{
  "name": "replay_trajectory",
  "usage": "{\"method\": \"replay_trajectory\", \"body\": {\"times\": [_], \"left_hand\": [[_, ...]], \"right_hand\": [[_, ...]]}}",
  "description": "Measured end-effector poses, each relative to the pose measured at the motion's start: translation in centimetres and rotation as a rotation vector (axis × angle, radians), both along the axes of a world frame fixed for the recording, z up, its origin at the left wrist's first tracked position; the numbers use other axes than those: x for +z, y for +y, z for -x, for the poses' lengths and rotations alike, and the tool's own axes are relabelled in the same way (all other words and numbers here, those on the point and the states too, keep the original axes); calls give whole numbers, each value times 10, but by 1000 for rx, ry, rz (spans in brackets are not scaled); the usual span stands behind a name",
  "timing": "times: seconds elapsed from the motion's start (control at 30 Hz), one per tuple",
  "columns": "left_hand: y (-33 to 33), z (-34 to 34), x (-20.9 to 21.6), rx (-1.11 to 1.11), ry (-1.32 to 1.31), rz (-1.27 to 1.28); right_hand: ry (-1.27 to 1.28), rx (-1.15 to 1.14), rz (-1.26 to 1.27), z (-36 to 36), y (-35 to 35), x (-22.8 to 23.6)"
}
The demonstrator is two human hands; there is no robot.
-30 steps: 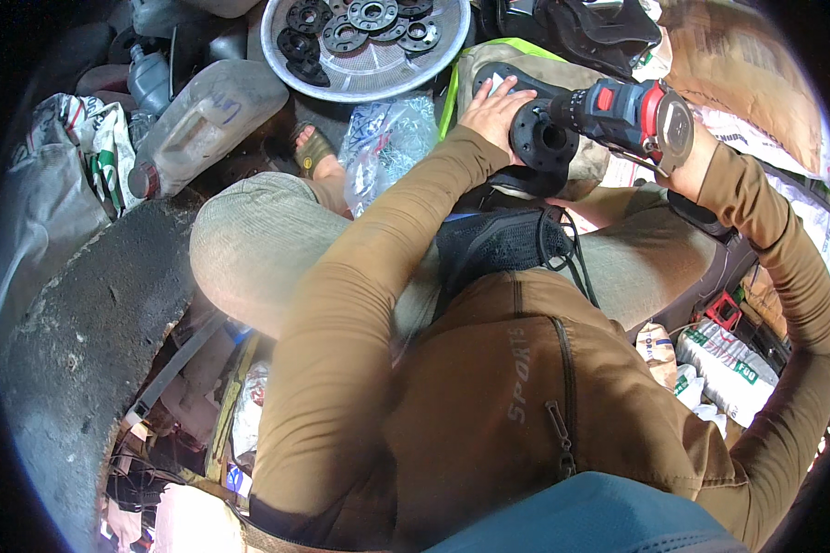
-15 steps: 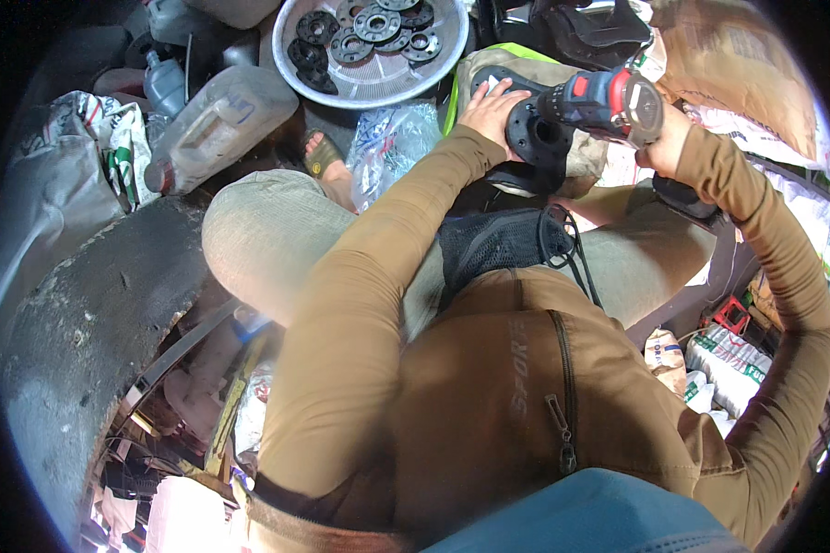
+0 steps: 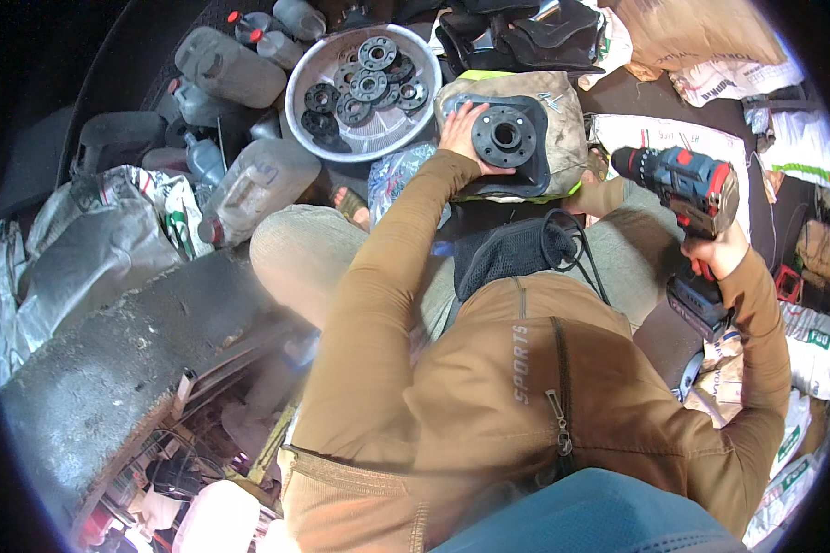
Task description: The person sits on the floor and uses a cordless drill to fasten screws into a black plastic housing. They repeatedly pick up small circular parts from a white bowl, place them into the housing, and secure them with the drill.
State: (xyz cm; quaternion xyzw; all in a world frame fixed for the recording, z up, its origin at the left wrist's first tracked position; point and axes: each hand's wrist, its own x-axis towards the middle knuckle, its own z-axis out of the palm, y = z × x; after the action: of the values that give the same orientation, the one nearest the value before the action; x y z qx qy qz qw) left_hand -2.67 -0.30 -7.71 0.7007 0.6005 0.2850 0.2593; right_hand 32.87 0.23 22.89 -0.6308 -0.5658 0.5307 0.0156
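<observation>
My left hand (image 3: 464, 136) grips the left side of a black round flange (image 3: 518, 153), thumb and fingers against its edge. The flange has a centre hole and a ring of small holes. It sits on a black rounded-corner plate (image 3: 531, 181), which lies on a worn beige pad (image 3: 565, 97) with a yellow-green edge, in front of my crossed legs. My right hand (image 3: 716, 254) is wrapped round the handle of a blue, black and red cordless drill (image 3: 696, 182). Held to the right, the drill is apart from the flange, with its chuck facing left.
A white mesh basket (image 3: 295, 88) with several black flanges stands at the far left of the pad. Plastic jugs (image 3: 263, 184) crowd the left. Black moulded parts (image 3: 526, 41) lie behind the pad. White sacks (image 3: 807, 341) line the right; a dark curved slab (image 3: 111, 304) borders the left.
The drill has come away from the flange, moving right and toward me in my right hand. My left hand has stayed on the flange. The view has shifted, showing more of the far side.
</observation>
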Motion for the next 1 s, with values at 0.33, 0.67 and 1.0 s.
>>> {"method": "replay_trajectory", "body": {"times": [0.33, 0.67, 1.0], "left_hand": [[64, 56, 75, -155, 28, 123], [173, -72, 40, -188, 389, 431], [192, -95, 30, -103, 600, 707]], "right_hand": [[165, -75, 235, -76, -14, -65], [158, -71, 348, -74, 2, -56], [199, -69, 305, -66, 2, -56]]}}
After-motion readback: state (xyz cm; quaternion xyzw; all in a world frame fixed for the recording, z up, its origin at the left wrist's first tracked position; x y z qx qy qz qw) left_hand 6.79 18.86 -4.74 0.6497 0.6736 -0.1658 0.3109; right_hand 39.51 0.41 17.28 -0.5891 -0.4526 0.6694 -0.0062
